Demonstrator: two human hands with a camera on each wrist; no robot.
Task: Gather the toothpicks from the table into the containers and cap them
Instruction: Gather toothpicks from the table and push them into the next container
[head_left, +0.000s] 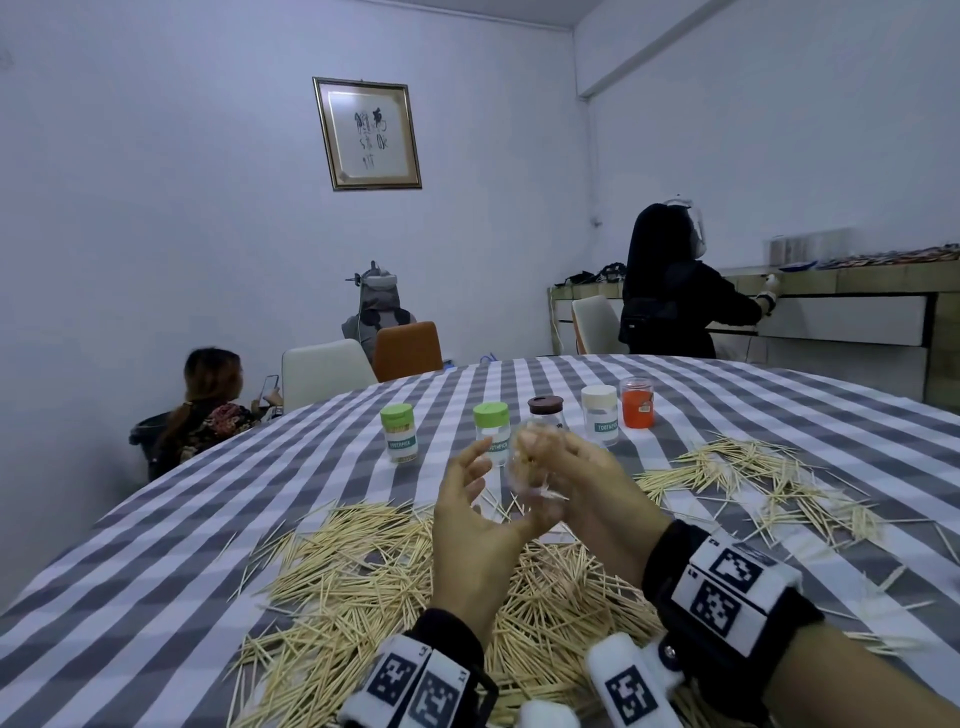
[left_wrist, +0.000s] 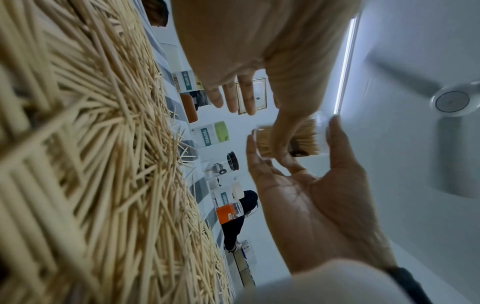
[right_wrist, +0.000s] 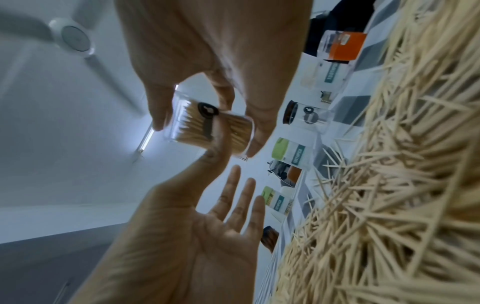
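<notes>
The clear container (right_wrist: 207, 125) is a small round jar of transparent plastic, packed with pale wooden toothpicks, and a dark mark sits on its wall; it is held up in the air above the table, tilted on its side, and it looks blurred in the head view. The right hand (head_left: 576, 483) grasps it, with the thumb at one end and the fingers curled at the other end. The left hand (head_left: 467, 525) is released, its fingers straight and spread, and only its thumb touches the side of the jar. Below the hands a big heap of loose toothpicks (head_left: 363, 566) lies on the checked grey and white tablecloth (head_left: 156, 545); the sticks are thin, pointed and crossed in every direction. A second, thinner scatter (head_left: 753, 473) lies to the right. Behind stands a row of capped jars: two with green caps (head_left: 398, 434), one with a brown cap (head_left: 545, 413), one with a cream cap (head_left: 600, 413) and one orange jar (head_left: 637, 402).
</notes>
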